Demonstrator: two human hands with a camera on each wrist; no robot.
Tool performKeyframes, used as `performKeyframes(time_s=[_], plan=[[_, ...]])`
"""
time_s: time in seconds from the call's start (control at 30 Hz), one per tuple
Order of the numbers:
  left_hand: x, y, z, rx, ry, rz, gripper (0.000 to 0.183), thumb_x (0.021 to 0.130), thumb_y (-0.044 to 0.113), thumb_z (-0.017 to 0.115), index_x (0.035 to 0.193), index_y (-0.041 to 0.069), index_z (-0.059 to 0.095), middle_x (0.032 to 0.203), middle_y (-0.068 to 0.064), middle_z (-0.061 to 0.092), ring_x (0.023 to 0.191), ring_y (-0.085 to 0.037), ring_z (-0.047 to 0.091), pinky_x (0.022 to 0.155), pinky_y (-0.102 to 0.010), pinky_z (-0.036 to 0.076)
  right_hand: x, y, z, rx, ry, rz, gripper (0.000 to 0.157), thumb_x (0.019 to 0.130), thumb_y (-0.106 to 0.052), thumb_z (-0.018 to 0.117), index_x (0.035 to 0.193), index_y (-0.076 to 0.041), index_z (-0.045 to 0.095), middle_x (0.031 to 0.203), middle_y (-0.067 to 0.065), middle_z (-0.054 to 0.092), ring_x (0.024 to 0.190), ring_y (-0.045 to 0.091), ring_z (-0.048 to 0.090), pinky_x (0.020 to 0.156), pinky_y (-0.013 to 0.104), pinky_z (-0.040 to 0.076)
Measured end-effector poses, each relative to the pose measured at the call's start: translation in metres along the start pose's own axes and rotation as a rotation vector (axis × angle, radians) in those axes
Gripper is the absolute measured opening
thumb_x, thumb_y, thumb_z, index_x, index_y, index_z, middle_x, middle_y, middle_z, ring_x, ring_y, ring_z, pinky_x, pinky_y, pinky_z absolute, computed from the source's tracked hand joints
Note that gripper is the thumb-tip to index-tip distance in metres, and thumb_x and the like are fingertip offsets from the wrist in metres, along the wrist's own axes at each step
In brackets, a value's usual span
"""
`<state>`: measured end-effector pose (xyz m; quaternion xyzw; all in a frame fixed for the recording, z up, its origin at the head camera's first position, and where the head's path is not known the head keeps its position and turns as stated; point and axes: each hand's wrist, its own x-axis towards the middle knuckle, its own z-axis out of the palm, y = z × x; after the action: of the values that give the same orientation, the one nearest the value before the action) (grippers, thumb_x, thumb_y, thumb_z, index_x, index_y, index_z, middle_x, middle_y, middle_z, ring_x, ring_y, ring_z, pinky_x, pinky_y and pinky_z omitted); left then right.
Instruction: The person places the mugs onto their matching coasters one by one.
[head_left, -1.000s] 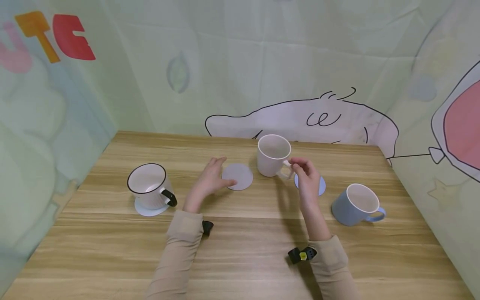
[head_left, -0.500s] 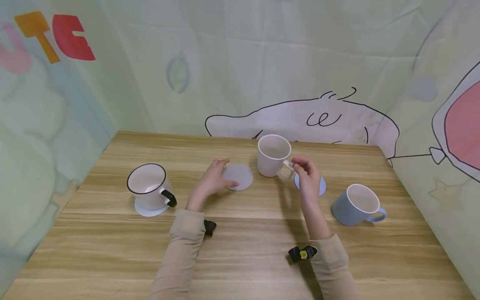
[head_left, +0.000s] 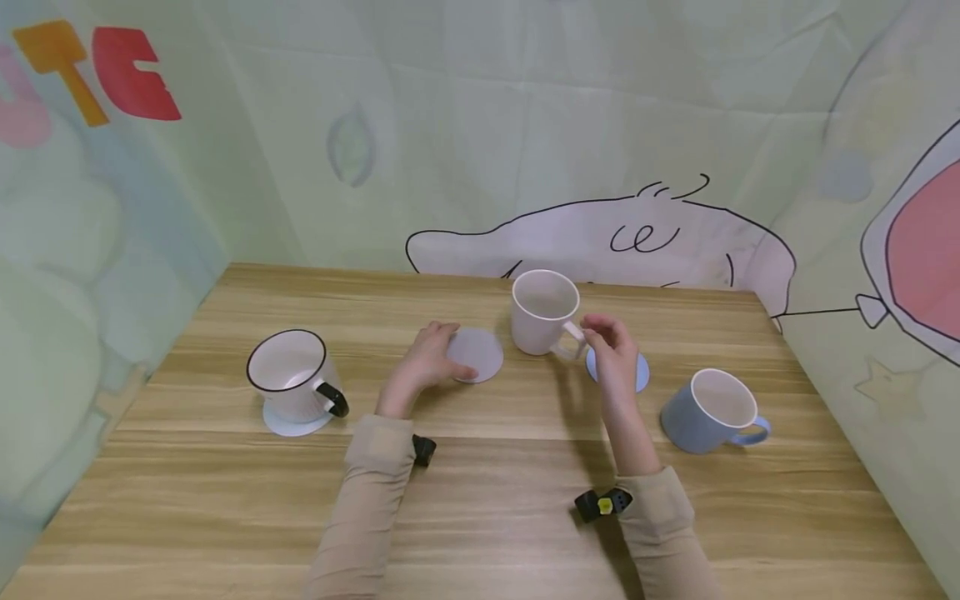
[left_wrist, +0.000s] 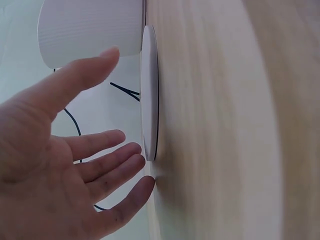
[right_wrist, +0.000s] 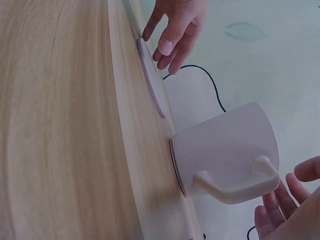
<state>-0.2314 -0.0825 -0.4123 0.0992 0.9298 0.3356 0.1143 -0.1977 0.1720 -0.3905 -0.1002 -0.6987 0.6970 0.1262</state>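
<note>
Loosely spread, the right hand [head_left: 617, 362] is at the handle [head_left: 572, 337] of the plain mug [head_left: 534, 330], near the far edge of the tabletop [head_left: 487, 517], contact unclear; the spread left hand [head_left: 425, 363] grips nothing beside the grey coaster [head_left: 482, 352].

Prob. an indoor booth, view tight: cartoon-print cloth walls [head_left: 450, 150] round wood-grain tbl [head_left: 480, 517]

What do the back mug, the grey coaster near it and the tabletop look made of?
The back mug: likely glazed ceramic, judging by the smooth, finely ridged wall and thick handle; plastic is possible. The grey coaster: matte, perhaps stone or plastic; flat, solid edge, no glare. The tabletop: satin wood or laminate, by its streaked grain and soft sheen.
</note>
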Motion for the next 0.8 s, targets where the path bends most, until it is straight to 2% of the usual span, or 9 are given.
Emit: performKeyframes(time_s=[0.23,0.4,0.53,0.8], plan=[[0.0017,0.0024,-0.0010,0.010,-0.017,-0.014,0.089,0.073,0.025,0.082,0.144,-0.004,0.037,0.145,-0.024,0.039,0.135,-0.038,0.034,0.111,-0.051,0.035,0.0028,-0.0016,0.0007,-0.026,-0.022,0.034,0.026,0.093,-0.004,0.053,0.117,0.003,0.055,0.100,-0.003,0.062,0.095,0.003,0.054,0.090,0.019,0.042],[0.0023,0.0012,-0.0003,0.031,-0.026,-0.007,0.092,0.070,0.026,0.083,0.144,-0.004,0.037,0.142,-0.023,0.042,0.132,-0.037,0.036,0.110,-0.050,0.036,0.0046,-0.0005,0.0011,-0.061,-0.051,0.080,0.026,0.094,-0.010,0.053,0.117,0.002,0.055,0.094,-0.011,0.060,0.090,0.000,0.053,0.087,0.023,0.040],[0.0018,-0.0006,0.0008,0.061,-0.026,0.005,0.094,0.069,0.026,0.084,0.144,-0.003,0.037,0.141,-0.022,0.043,0.131,-0.036,0.037,0.111,-0.049,0.036,0.0053,0.0010,-0.0007,-0.088,-0.087,0.126,0.028,0.096,-0.015,0.052,0.119,0.002,0.055,0.088,-0.018,0.057,0.088,0.001,0.051,0.091,0.028,0.040],[0.0039,-0.0022,0.0014,0.134,-0.020,0.015,0.094,0.069,0.029,0.085,0.143,-0.003,0.038,0.139,-0.020,0.044,0.131,-0.034,0.037,0.110,-0.047,0.036,0.0066,0.0012,-0.0035,-0.132,-0.191,0.154,0.027,0.097,-0.019,0.052,0.114,0.003,0.056,0.078,-0.016,0.065,0.086,0.006,0.057,0.091,0.031,0.040]])
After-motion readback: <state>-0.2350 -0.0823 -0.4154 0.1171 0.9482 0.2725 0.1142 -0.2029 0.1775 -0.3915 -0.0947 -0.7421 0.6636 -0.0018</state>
